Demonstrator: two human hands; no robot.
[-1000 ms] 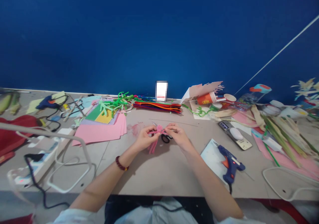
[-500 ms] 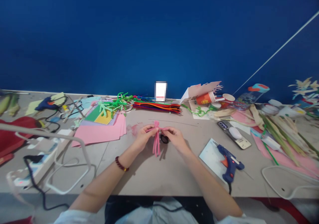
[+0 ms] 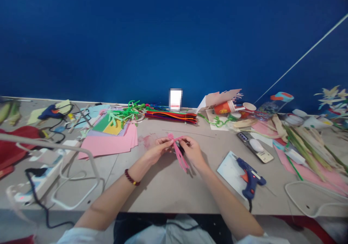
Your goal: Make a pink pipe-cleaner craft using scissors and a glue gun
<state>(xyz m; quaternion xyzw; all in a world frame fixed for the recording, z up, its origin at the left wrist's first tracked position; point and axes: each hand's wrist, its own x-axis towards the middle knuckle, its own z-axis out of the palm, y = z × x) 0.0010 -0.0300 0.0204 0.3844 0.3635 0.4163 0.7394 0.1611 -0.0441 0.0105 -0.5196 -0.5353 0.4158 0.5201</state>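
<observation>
Between my hands, above the middle of the table, is a bunch of pink pipe cleaners gathered at the top, with loose ends hanging down to the right. My left hand pinches the bunch near its gathered top. On the other side, my right hand pinches a pink strand close to the same spot. A dark round object behind the strands is mostly hidden by my right fingers.
A bundle of red and dark pipe cleaners lies by the wall. Left are pink paper sheets, green pipe-cleaner pieces and a power strip. A blue glue gun, a phone and paper cups are at right.
The hanging pink ends have swung from straight down to slanting right. My left fingers have curled further around the top, and the dark ring is now more covered.
</observation>
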